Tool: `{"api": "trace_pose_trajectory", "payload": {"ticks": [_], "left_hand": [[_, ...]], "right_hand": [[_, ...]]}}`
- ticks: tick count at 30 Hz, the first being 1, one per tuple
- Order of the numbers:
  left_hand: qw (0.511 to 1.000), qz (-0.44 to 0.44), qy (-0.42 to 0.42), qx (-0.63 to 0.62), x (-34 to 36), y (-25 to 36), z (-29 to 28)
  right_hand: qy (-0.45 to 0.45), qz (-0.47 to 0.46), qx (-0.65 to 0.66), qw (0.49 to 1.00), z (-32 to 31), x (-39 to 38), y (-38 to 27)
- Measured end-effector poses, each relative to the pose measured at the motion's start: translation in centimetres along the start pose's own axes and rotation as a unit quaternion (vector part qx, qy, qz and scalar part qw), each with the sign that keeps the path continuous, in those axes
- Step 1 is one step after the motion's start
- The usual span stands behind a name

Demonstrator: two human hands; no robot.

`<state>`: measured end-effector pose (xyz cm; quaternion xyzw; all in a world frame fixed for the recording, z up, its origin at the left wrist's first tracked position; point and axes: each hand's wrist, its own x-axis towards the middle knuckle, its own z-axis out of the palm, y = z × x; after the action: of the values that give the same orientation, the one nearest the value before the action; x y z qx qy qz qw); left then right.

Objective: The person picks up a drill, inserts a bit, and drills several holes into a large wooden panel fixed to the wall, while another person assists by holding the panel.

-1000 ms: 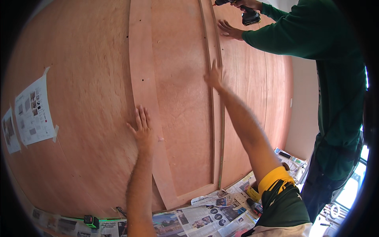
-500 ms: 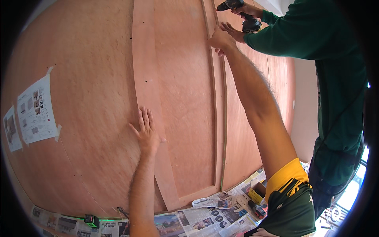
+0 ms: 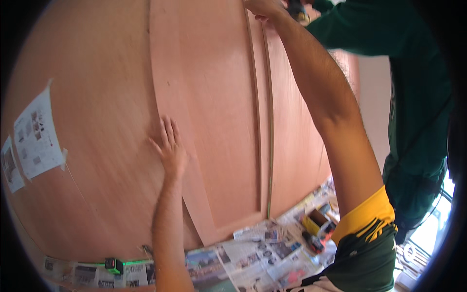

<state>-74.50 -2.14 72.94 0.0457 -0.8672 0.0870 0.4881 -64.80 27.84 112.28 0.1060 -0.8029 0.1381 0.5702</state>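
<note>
My left hand lies open, fingers spread, on the wide plywood strip fixed along the plywood wall. My right hand is raised at the top of the narrower raised strip, its fingers curled; whether they grip anything is unclear. Just beyond it, partly hidden by my hand and arm, a dark power drill is at the co-worker's hand, under a green sleeve.
The co-worker stands close at my right. Printed sheets are taped on the wall's left. Newspapers along the wall's foot hold a green laser level, a second drill and a yellow box.
My right hand has climbed the narrow strip to the top edge of the view, its fingers now curled. My left hand stays on the wide strip. The view has shifted slightly.
</note>
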Motion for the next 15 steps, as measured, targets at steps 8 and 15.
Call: {"api": "trace_pose_trajectory", "payload": {"ticks": [8, 15], "left_hand": [[1.0, -0.007, 0.006, 0.021, 1.1, -0.7, -1.1], [0.995, 0.009, -0.084, -0.061, 0.1, -0.4, -3.1]], "right_hand": [[-0.049, 0.137, -0.008, 0.989, 22.9, -13.7, 10.6], [-0.084, 0.24, -0.043, 0.966, 24.7, -19.9, 12.8]]}}
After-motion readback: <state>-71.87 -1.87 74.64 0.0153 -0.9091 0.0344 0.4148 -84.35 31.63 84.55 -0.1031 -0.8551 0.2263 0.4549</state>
